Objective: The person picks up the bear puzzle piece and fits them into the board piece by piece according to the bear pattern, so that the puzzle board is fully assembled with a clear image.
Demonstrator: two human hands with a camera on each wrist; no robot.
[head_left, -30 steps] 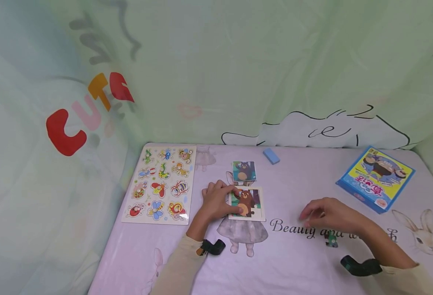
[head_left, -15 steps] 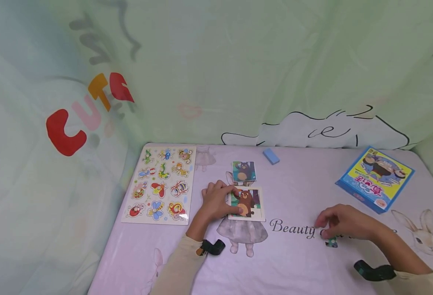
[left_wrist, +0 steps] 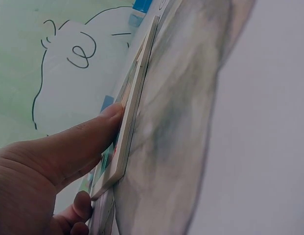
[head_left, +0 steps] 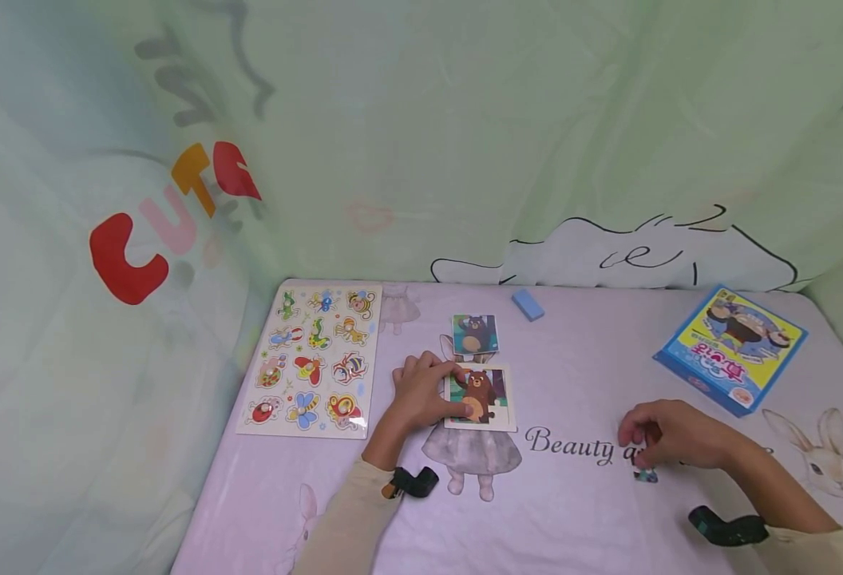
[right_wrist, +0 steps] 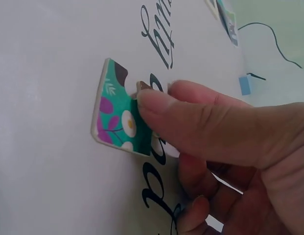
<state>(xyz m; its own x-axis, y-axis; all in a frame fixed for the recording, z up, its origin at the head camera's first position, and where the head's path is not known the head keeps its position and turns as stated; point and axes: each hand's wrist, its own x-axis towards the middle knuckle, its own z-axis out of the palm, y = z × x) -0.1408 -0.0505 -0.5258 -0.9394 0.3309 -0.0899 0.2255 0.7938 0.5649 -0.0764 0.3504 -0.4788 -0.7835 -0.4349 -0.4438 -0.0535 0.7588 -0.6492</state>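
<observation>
A small bear jigsaw puzzle in a pale tray (head_left: 502, 415) lies mid-table. My left hand (head_left: 419, 391) holds it at its left side, thumb (left_wrist: 110, 113) on the picture and other fingers bent by the edge. At the lower right of the picture a pale gap shows. Just beyond lies a matching bear picture card (head_left: 475, 335). Over to the right, my right hand (head_left: 680, 435) pinches the edge of a teal puzzle piece (right_wrist: 115, 110) printed with flowers and purple leaves. The piece is at the table surface; the thumb and fingers partly cover it.
A knobbed insect puzzle board (head_left: 310, 363) lies at the left. A small blue block (head_left: 528, 304) is near the back edge. Toward the back right sits a blue and yellow box (head_left: 734, 347). Printed cloth covers the table, with curtains behind and to the left.
My right hand has moved right and down, onto the puzzle piece, and its fingers have drawn in around the edge. My left hand and the bear puzzle have stayed in place.
</observation>
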